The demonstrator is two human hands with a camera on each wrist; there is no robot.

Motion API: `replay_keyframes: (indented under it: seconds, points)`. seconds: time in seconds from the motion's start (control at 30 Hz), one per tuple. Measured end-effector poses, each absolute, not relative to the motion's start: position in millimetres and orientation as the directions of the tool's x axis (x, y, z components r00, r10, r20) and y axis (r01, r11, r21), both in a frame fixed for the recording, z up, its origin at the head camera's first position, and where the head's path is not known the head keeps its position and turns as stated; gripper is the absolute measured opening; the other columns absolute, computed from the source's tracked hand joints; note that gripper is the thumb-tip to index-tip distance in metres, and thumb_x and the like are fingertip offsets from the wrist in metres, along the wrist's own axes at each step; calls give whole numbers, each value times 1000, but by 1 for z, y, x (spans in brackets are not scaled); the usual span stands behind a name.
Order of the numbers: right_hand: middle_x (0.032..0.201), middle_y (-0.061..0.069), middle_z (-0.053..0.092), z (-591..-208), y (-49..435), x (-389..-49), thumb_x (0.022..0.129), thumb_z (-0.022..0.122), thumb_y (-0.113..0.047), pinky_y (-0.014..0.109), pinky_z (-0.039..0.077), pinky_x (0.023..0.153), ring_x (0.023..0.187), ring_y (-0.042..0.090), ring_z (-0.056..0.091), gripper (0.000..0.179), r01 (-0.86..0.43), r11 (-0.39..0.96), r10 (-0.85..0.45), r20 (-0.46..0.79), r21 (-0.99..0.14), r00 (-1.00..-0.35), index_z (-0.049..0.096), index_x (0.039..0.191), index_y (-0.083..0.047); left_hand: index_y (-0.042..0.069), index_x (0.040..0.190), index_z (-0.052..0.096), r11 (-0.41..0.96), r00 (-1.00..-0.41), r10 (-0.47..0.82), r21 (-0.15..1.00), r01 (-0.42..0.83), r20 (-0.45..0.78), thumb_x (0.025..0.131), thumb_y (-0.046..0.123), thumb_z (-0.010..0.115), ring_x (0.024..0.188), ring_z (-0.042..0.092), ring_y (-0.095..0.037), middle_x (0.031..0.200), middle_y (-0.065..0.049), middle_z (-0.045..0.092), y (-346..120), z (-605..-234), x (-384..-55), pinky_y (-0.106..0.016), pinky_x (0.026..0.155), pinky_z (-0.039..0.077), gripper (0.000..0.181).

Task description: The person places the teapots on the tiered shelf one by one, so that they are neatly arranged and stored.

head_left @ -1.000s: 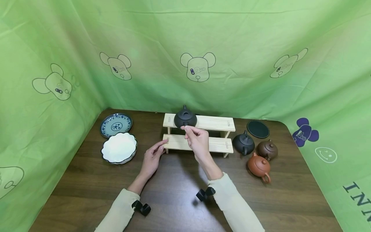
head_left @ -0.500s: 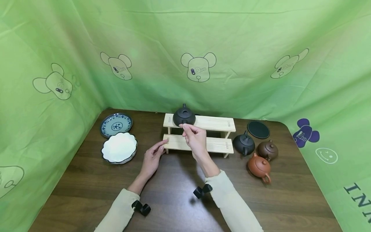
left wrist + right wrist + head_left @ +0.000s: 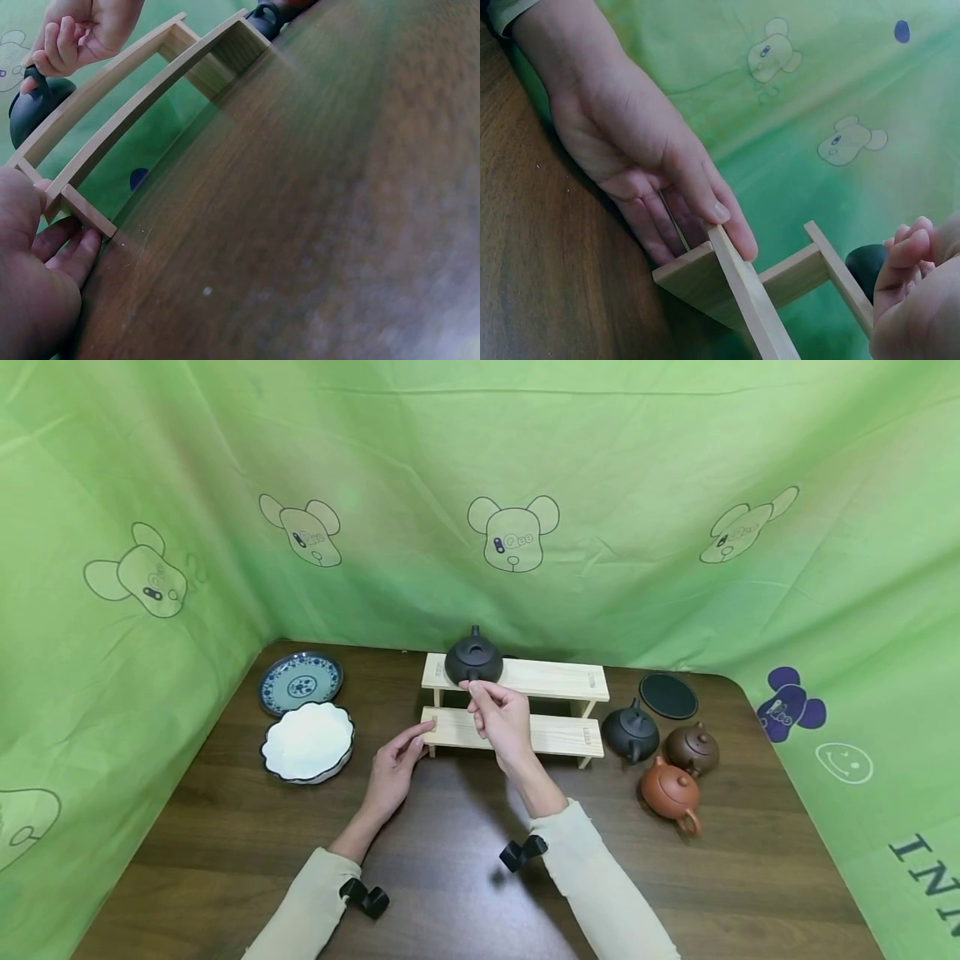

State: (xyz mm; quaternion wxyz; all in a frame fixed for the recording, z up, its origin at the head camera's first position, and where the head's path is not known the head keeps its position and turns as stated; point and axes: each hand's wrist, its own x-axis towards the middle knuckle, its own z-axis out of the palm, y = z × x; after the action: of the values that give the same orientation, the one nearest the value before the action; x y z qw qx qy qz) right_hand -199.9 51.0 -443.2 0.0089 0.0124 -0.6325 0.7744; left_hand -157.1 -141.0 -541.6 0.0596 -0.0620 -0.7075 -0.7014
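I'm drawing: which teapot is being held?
The black teapot at the wooden rack; the right hand pinches it. The other black teapot, brown teapot and orange teapot aren't held.

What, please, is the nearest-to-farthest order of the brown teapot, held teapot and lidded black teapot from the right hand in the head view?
1. Held teapot: pinched by the right hand.
2. Lidded black teapot: right of the rack.
3. Brown teapot: farther right.

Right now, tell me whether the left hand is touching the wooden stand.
Touching. In the right wrist view, the left hand has its thumb and a finger against the end of the wooden stand, with no gap.
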Motion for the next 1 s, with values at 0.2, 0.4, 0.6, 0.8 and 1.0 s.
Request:
replay_keyframes:
  seconds: [0.2,0.4,0.6,0.8,1.0]
  points:
    - [68,-5,63,-442,53,-201,112,68,-10,14,42,42,51,2,52,27,-20,-178,-25,24,-984,-999,77,124,12,0,146,70,21,-992,6,991,130,130,116,3,55,138,62,-15,153,-15,67,-142,-538,-156,-28,112,57,34]
    - [67,-5,64,-443,54,-202,111,69,-10,13,44,42,51,2,53,27,-23,-183,-25,28,-983,-999,77,122,14,1,146,71,22,-992,7,991,129,129,116,5,56,137,63,-11,153,-14,68,-142,-537,-156,-27,113,57,33]
    - [68,-5,65,-442,57,-201,111,69,-9,13,44,43,52,2,54,29,-9,-209,-35,17,-978,-999,74,123,16,0,146,70,15,-991,11,991,132,132,116,4,56,138,62,-11,153,-15,67,-142,-538,-157,-28,113,57,34]
    - [69,-4,66,-443,62,-200,109,69,-5,13,45,43,52,3,56,28,10,-228,-24,-5,-974,-1000,73,125,18,1,146,71,22,-991,8,990,137,137,116,4,56,140,61,-13,153,-14,68,-142,-538,-157,-27,113,57,33]
    - [70,-3,67,-442,68,-199,107,72,-3,13,45,44,52,4,56,21,-7,-226,3,6,-974,-1000,76,118,14,-1,146,70,13,-990,8,990,141,140,116,4,56,139,61,-10,154,-15,67,-142,-537,-156,-27,112,57,33]
